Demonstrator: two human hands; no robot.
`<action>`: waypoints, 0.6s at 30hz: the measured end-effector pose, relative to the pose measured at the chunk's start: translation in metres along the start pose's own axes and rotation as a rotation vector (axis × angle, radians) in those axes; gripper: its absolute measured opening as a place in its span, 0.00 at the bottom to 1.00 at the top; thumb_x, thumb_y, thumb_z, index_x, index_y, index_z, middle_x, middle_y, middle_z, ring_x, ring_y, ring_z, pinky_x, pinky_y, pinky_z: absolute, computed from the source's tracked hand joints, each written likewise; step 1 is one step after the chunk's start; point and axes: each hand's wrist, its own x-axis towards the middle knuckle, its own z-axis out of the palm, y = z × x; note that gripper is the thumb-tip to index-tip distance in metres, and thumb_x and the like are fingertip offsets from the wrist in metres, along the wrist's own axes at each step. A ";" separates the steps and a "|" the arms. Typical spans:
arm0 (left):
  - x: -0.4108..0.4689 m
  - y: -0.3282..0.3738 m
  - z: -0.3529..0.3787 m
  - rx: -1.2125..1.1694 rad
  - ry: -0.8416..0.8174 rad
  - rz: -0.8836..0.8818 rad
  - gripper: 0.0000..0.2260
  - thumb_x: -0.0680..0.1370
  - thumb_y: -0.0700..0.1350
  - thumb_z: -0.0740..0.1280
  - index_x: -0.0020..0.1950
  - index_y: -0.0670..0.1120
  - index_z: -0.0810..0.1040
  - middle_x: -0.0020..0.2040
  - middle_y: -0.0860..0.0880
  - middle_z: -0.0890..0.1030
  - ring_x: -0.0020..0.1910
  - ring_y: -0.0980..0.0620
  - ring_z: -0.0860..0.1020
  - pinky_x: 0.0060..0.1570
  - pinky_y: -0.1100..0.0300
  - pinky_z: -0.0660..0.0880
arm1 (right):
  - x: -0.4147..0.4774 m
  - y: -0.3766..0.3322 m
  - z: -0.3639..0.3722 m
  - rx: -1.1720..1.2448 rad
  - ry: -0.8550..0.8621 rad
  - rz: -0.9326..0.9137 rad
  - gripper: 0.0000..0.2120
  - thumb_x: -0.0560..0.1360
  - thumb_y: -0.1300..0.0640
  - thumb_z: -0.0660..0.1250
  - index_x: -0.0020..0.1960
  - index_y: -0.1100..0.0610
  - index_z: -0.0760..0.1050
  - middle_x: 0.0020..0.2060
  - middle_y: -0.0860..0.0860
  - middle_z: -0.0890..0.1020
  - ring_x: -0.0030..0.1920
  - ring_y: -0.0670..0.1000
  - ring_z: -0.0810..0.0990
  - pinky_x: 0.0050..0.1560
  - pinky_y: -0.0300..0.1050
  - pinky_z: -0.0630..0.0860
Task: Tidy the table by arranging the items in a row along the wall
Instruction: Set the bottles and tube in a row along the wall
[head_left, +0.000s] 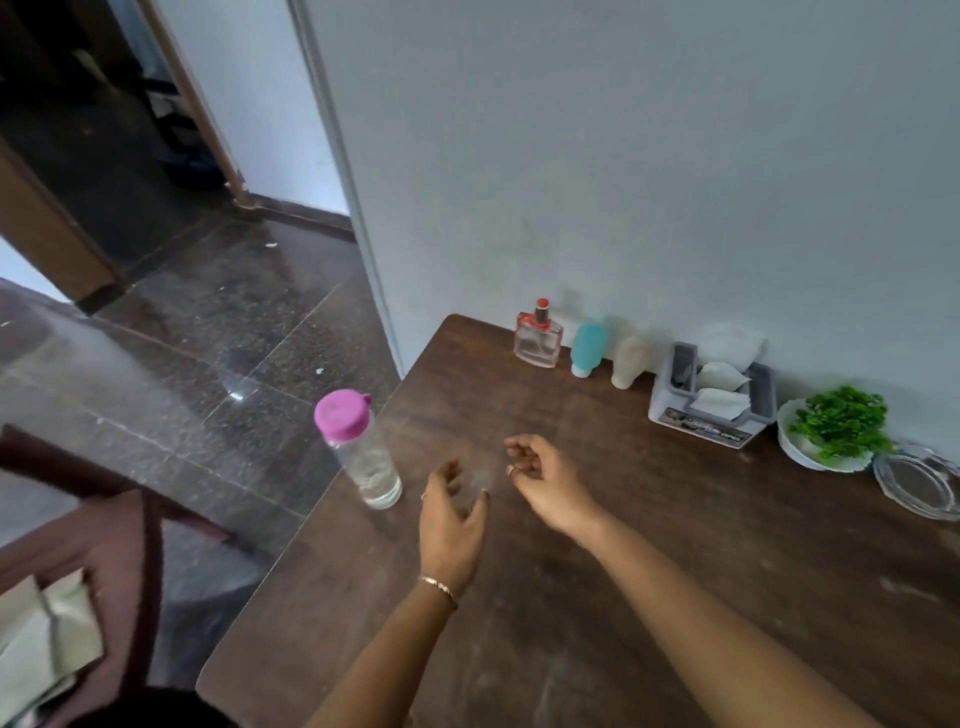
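Observation:
A clear water bottle (363, 452) with a pink cap stands near the left edge of the brown wooden table (649, 571). My left hand (452, 525) hovers just right of it, fingers apart and holding nothing. My right hand (545, 478) is beside the left one, fingers loosely curled and empty. Along the wall stand a perfume bottle (538, 340) with a red cap, a turquoise tube (587, 348), a cream tube (629, 361), a grey tissue holder (714, 397), a white bowl with a green plant (836, 428) and a glass dish (919, 478).
The table's left edge drops to a dark polished floor (208, 338). A dark wooden chair (119, 545) with folded cloth (41, 634) on it stands at the lower left. A doorway (130, 130) opens at the upper left.

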 end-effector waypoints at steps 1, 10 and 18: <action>-0.007 -0.008 -0.009 -0.010 0.035 -0.032 0.22 0.73 0.40 0.70 0.65 0.45 0.68 0.60 0.49 0.75 0.56 0.51 0.75 0.56 0.55 0.75 | -0.001 -0.003 0.009 -0.016 -0.027 -0.009 0.16 0.75 0.65 0.65 0.61 0.53 0.73 0.57 0.51 0.76 0.52 0.46 0.76 0.48 0.30 0.71; -0.002 -0.024 -0.082 0.101 0.446 -0.087 0.28 0.66 0.43 0.77 0.61 0.41 0.70 0.57 0.45 0.76 0.59 0.43 0.73 0.62 0.48 0.69 | -0.008 -0.049 0.067 -0.063 -0.284 -0.092 0.32 0.72 0.61 0.68 0.73 0.51 0.63 0.65 0.47 0.71 0.61 0.48 0.75 0.61 0.41 0.72; 0.040 -0.011 -0.098 -0.016 0.266 -0.004 0.31 0.63 0.46 0.79 0.63 0.45 0.73 0.56 0.48 0.81 0.55 0.52 0.79 0.58 0.52 0.76 | 0.000 -0.081 0.078 0.155 -0.341 -0.062 0.32 0.73 0.67 0.63 0.74 0.51 0.61 0.67 0.48 0.71 0.65 0.46 0.73 0.66 0.46 0.72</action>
